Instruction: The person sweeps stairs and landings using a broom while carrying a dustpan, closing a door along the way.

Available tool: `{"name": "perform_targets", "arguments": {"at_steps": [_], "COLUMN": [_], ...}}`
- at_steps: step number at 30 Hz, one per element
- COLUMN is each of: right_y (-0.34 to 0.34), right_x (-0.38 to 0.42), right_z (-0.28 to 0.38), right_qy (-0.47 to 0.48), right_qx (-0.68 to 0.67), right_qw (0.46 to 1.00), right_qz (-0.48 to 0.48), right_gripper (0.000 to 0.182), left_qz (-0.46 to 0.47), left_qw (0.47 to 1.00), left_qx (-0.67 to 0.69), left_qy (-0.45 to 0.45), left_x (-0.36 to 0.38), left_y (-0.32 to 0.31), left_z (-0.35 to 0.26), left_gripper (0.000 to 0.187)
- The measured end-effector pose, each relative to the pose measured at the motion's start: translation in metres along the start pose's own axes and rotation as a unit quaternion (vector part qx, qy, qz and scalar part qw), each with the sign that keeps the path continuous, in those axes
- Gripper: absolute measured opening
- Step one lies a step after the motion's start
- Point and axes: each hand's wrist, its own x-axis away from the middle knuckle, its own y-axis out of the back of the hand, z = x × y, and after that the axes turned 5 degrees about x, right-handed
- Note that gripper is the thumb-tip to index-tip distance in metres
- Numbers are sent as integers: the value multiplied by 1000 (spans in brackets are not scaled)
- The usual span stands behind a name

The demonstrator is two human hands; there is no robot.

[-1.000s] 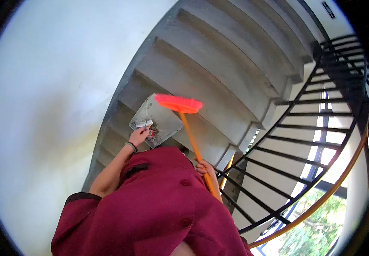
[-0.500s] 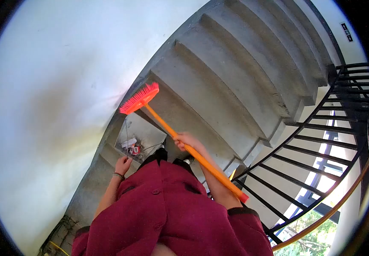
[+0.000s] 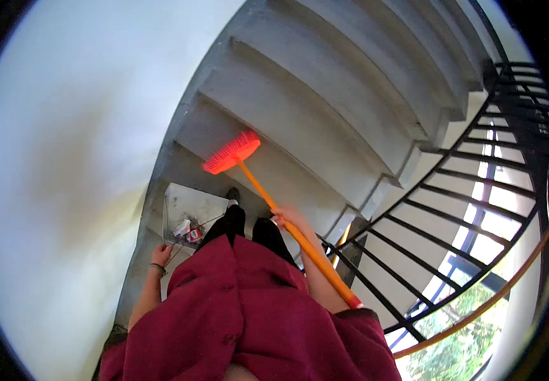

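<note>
My right hand (image 3: 285, 220) grips the orange handle of a broom (image 3: 268, 203). Its pink-orange bristle head (image 3: 231, 152) rests low over a grey concrete step. My left hand (image 3: 160, 254), with a bracelet at the wrist, holds the thin handle of a metal dustpan (image 3: 185, 209). The dustpan sits by the wall and carries bits of litter, some white and red. My dark trouser legs and one shoe (image 3: 232, 193) stand between dustpan and broom. A maroon garment fills the bottom of the view.
Grey concrete stairs (image 3: 325, 95) climb ahead and to the right. A white wall (image 3: 78, 146) runs along the left. A black metal railing (image 3: 465, 209) with an orange-brown handrail curves along the right, with daylight and green foliage beyond it.
The broom head has swung from beside the wall to a spot further right over a step. My left hand and the dustpan have dropped lower and shifted left. The view has tilted.
</note>
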Motion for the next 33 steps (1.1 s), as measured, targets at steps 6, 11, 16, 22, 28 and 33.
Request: {"name": "perform_targets", "arguments": {"at_steps": [6, 11, 16, 22, 28, 33], "right_y": [56, 23, -20, -7, 116, 174], "right_x": [51, 25, -69, -112, -14, 77], "right_z": [-73, -64, -39, -104, -315, -460], "right_qy": [-75, 20, 89, 163, 177, 145], "right_qx": [-87, 87, 139, 118, 41, -136], "right_qw": [989, 996, 984, 980, 979, 958], "right_qz": [-94, -28, 67, -8, -91, -207], "right_gripper": [14, 24, 16, 16, 18, 15], "left_qz": [58, 71, 75, -20, -26, -16], "left_qw": [998, 997, 997, 987, 973, 972], "left_qx": [-6, 2, 0, 53, 50, 44], "left_qy": [10, -8, -23, -150, -223, -230], "left_x": [-8, -4, 1, -3, 7, 15], "left_y": [-36, -62, -67, -73, -115, -153], "left_z": [-29, -7, 16, 59, 106, 128], "left_gripper": [24, 23, 24, 25, 29, 31]}}
